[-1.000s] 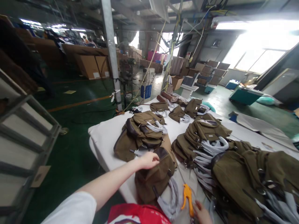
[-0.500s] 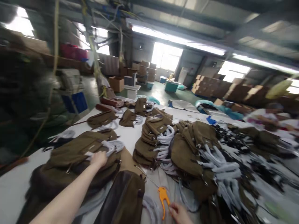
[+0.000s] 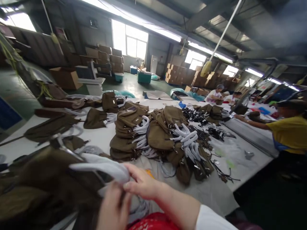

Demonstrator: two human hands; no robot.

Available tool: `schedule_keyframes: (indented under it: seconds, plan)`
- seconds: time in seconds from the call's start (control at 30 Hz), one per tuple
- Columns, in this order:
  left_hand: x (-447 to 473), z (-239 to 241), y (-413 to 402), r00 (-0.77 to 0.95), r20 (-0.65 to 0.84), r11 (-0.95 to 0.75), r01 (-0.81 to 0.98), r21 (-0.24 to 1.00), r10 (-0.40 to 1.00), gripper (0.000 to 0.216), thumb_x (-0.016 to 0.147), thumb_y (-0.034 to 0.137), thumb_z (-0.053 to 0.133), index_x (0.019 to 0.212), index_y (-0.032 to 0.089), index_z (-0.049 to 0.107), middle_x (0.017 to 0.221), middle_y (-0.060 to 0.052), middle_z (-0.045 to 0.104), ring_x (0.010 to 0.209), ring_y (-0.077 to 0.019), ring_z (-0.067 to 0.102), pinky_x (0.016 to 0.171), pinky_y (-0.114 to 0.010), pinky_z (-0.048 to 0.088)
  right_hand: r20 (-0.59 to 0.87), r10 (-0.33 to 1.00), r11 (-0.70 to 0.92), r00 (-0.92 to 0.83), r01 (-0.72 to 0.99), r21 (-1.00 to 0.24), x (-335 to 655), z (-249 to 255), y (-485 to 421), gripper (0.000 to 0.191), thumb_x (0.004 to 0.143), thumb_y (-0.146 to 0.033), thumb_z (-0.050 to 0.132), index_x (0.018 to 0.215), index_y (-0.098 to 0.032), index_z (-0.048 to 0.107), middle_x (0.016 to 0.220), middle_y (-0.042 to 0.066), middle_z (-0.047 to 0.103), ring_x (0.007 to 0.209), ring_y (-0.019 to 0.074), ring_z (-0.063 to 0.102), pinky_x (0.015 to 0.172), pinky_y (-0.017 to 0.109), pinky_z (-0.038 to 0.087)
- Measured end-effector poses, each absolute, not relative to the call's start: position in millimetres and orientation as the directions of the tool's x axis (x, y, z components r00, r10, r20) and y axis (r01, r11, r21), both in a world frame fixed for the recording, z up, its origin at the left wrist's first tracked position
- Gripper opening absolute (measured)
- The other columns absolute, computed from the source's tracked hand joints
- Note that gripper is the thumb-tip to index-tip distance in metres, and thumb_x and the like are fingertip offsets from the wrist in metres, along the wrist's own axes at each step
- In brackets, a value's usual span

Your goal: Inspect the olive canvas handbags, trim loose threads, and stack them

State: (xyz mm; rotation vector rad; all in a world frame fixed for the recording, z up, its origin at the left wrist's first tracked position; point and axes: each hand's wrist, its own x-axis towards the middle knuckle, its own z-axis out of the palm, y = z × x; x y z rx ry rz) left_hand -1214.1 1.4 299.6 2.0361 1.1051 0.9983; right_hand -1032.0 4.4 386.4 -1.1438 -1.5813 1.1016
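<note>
A brown canvas bag (image 3: 55, 172), blurred by motion, is lifted and tilted at the lower left. Its handles (image 3: 103, 167) are wrapped in pale grey-white padding. My right hand (image 3: 142, 182) pinches the end of the handles between thumb and fingers. Just below, my left hand (image 3: 114, 204) is smeared by motion, its fingers curled against the same handles. Beyond my right wrist, a bit of the orange air gun (image 3: 150, 173) shows on the table; most of it is hidden.
Two piles of similar bags, a nearer left stack (image 3: 127, 137) and a right stack (image 3: 165, 134), stand ahead. Black fittings (image 3: 195, 115) lie beyond. Thin straps (image 3: 224, 174) lie near the table's right edge. A co-worker in a yellow shirt (image 3: 290, 132) reaches in from the right.
My right hand has left the orange air gun and come over to the bag's handles. The bag has been raised off the pile by its handles. The view has swung right.
</note>
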Motion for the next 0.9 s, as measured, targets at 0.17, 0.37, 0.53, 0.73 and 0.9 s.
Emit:
schedule_keyframes:
  seconds: [0.17,0.37,0.53,0.73,0.9]
  plan:
    - [-1191,339,-35,0.687,0.182,-0.504,0.302,0.809,0.704,0.025,0.087,0.038,0.051,0.098,0.033,0.073,0.099,-0.007,0.074,0.092,-0.0267,0.068,0.082,-0.037,0.055,0.021,0.991,0.064,-0.129,0.336,-0.94,-1010,389,-11,0.034,0.072,-0.03,0.071,0.103,-0.017,0.074,0.086,0.002,0.074,0.069,0.0137,0.064,0.065,0.024,0.05]
    - [-1227,379,-3,0.303,0.242,-0.368,0.49,0.79,0.922,0.031,0.076,0.037,0.068,0.102,0.022,0.071,0.106,-0.011,0.069,0.103,-0.0285,0.062,0.098,-0.041,0.046,0.199,0.936,0.315,-0.29,0.439,-0.842,-976,412,-33,0.031,0.068,-0.01,0.062,0.093,-0.018,0.077,0.083,0.003,0.076,0.07,0.0138,0.065,0.066,0.023,0.048]
    - [-1230,384,19,0.83,-0.253,0.05,0.263,0.963,0.497,0.061,0.067,0.038,0.077,0.124,0.023,0.065,0.117,-0.009,0.068,0.108,-0.0288,0.062,0.093,-0.036,0.048,0.276,0.884,0.41,-0.378,0.342,-0.845,-968,426,-42,0.018,0.073,-0.016,0.066,0.088,-0.017,0.076,0.076,0.003,0.074,0.063,0.013,0.063,0.06,0.023,0.047]
    - [-1195,357,-8,0.821,-0.194,0.13,0.147,0.981,0.536,0.034,0.065,0.044,0.08,0.086,0.018,0.075,0.084,-0.002,0.071,0.083,-0.0223,0.062,0.079,-0.029,0.047,0.275,0.901,0.403,-0.336,0.41,-0.818,-953,425,-51,0.017,0.077,-0.026,0.065,0.089,-0.017,0.073,0.088,0.007,0.071,0.076,0.0182,0.065,0.068,0.03,0.051]
    - [-1155,305,-43,0.459,-0.405,0.487,-0.071,0.87,0.791,0.057,0.076,0.067,0.057,0.048,0.02,0.043,0.047,0.001,0.046,0.05,-0.0119,0.042,0.059,-0.028,0.041,0.265,0.87,0.481,-0.415,0.601,-0.639,-966,436,-75,0.026,0.083,-0.028,0.059,0.106,-0.02,0.069,0.114,0.011,0.066,0.104,0.0237,0.061,0.091,0.038,0.048]
